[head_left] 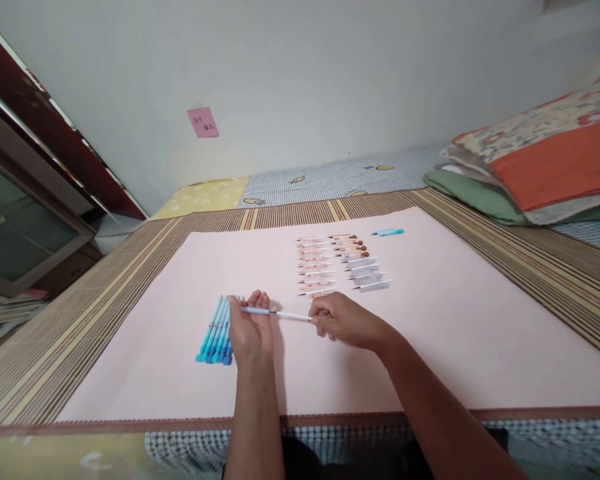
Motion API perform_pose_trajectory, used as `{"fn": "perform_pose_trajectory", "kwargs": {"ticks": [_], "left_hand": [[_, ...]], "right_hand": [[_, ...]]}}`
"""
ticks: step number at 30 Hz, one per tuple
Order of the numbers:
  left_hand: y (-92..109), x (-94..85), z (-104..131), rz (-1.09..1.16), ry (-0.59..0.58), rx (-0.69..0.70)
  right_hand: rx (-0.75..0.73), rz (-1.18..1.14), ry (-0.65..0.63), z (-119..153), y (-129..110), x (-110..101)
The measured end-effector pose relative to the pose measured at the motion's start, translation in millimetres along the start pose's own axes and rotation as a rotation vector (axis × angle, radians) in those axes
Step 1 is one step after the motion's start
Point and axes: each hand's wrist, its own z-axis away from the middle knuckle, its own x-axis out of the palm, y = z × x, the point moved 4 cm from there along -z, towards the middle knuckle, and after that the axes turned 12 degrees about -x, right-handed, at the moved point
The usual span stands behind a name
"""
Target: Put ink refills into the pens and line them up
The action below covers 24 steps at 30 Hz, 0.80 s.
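My left hand (251,328), palm up, pinches a light blue pen barrel (255,311) between thumb and fingers. My right hand (343,321) grips the far end of a thin white refill (293,316), whose other end meets the opening of the barrel. Beside my left hand, several blue pens (216,330) lie side by side on the pink sheet (165,293). Beyond my right hand are columns of pen parts: pink-patterned ones (316,267), brown-capped ones (350,247) and clear grey ones (370,273).
Two short blue pieces (389,232) lie at the sheet's back right. A striped mat (100,293) is under the sheet. Folded bedding (545,167) is piled at the right. A pink note (203,123) is stuck on the wall. A glass-door cabinet (20,213) stands at the left.
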Motion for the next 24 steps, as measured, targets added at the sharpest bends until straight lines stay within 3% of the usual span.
{"fn": "perform_pose_trajectory", "kwargs": {"ticks": [11, 19, 24], "left_hand": [[-0.5, -0.8, -1.0, 0.151, -0.006, -0.104], [0.4, 0.0, -0.4, 0.030, -0.007, -0.003], [-0.3, -1.8, -1.8, 0.035, -0.003, -0.015]], "right_hand": [[0.004, -0.022, -0.017, 0.8, -1.0, -0.9], [-0.073, 0.185, 0.054, 2.7, -6.3, -7.3], [-0.057, 0.135, 0.051, 3.9, -11.5, -8.5]]}}
